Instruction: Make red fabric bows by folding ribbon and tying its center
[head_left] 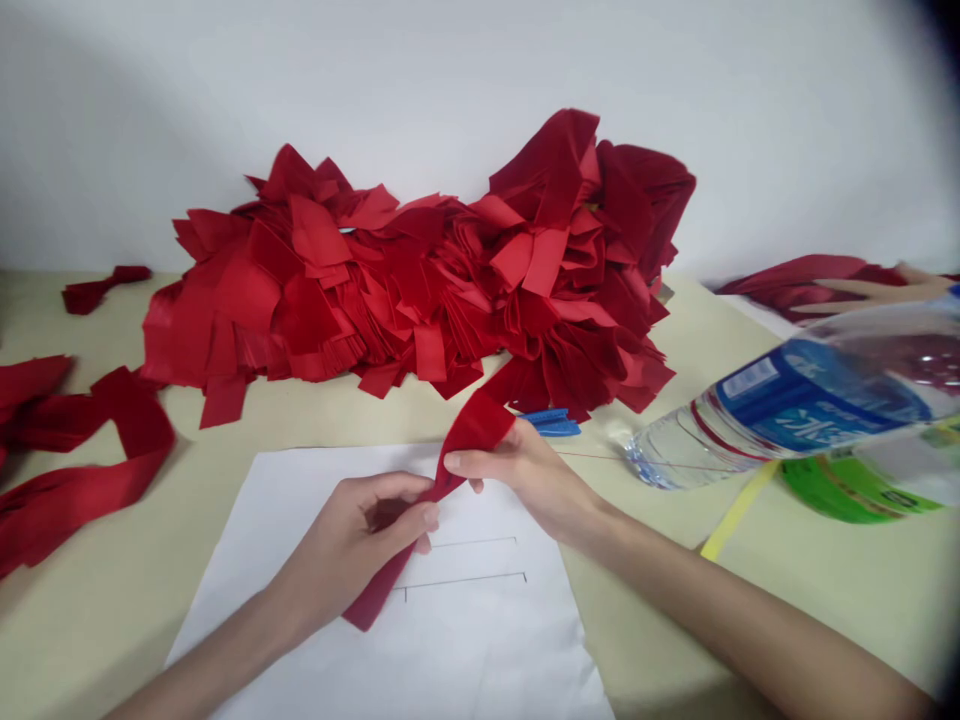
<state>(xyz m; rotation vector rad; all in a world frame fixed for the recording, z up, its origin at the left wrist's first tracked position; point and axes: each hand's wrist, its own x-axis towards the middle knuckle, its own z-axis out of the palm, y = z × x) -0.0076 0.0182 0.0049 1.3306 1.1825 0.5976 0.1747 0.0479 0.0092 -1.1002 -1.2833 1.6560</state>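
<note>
A red velvet ribbon strip [480,430] runs slantwise between my two hands. My left hand [356,540] pinches it near the middle, and its lower end hangs out below the fingers. Higher up, my right hand [525,475] grips the strip between thumb and fingers, where it curls over. Both hands are above a white paper sheet [480,650] with ruled black lines. Just behind the right hand lies a blue clip-like object [551,422], partly hidden. A thin red thread [600,456] stretches rightward from near the right hand.
Behind the paper is a large heap of folded red ribbon pieces [420,290]. Loose red ribbon [142,470] lies at left. On the right are a water bottle [795,400], a green-labelled roll [847,490] and a yellow strip [739,512]. Another person's hand [870,292] touches red material at far right.
</note>
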